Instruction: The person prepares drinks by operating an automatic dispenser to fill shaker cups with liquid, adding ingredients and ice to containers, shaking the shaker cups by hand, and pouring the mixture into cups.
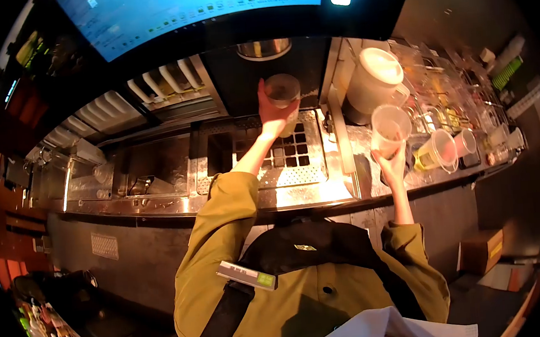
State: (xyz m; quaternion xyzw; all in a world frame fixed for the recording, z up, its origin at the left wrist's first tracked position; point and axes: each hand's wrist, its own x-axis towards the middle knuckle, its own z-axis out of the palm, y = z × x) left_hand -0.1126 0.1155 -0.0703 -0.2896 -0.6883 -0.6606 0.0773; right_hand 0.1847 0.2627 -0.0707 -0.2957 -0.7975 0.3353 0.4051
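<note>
My left hand [272, 114] is wrapped round a clear plastic cup [283, 90], raised over the perforated metal drain tray [264, 179] and below a round metal dispenser [265, 49]. On the right, my right hand [393, 162] grips the lower part of another clear cup [391, 124] with its fingers closed round it. This cup is upright above the steel counter, and something dark shows near its bottom. The contents of the left cup are hard to make out. A large white pitcher [378, 73] stands just behind the right cup.
Right of my right hand stand a cup with yellow-green contents [433, 152] and a smaller pinkish cup [465, 143]. White-handled containers [164, 83] line the back left. A lit screen [202, 7] hangs above. The steel counter edge [153, 205] runs before me.
</note>
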